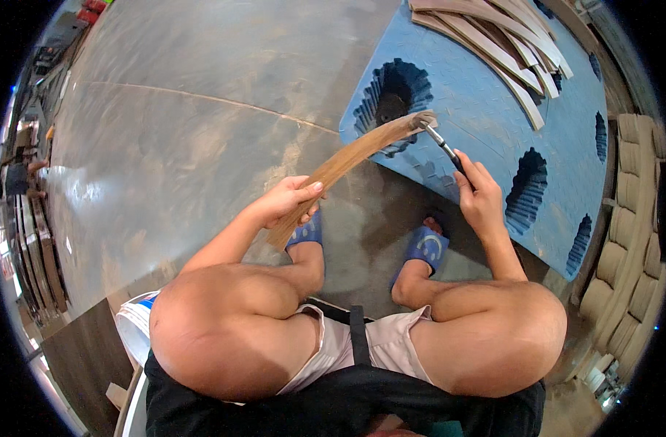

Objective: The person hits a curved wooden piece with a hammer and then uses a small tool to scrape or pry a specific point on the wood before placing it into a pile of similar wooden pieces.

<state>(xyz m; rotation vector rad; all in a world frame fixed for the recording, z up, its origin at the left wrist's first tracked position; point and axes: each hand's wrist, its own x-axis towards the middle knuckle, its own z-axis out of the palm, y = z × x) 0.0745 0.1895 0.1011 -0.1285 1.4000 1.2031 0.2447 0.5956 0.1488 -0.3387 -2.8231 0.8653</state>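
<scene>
Going by colour, most of the long curved brown wooden strip (358, 151) in my left hand (288, 202) looks coated, with perhaps only the paler tip left, where the slim brush with silver collar and black handle (444, 143) touches it; the pale curved wooden strips (493, 36) heaped across the far side of the blue plastic slab (486, 124) seem undone. My left thumb and fingers pinch the brown strip short of the slab, its tip over the slab's near-left part; my right hand (481, 195) pinches the brush handle
</scene>
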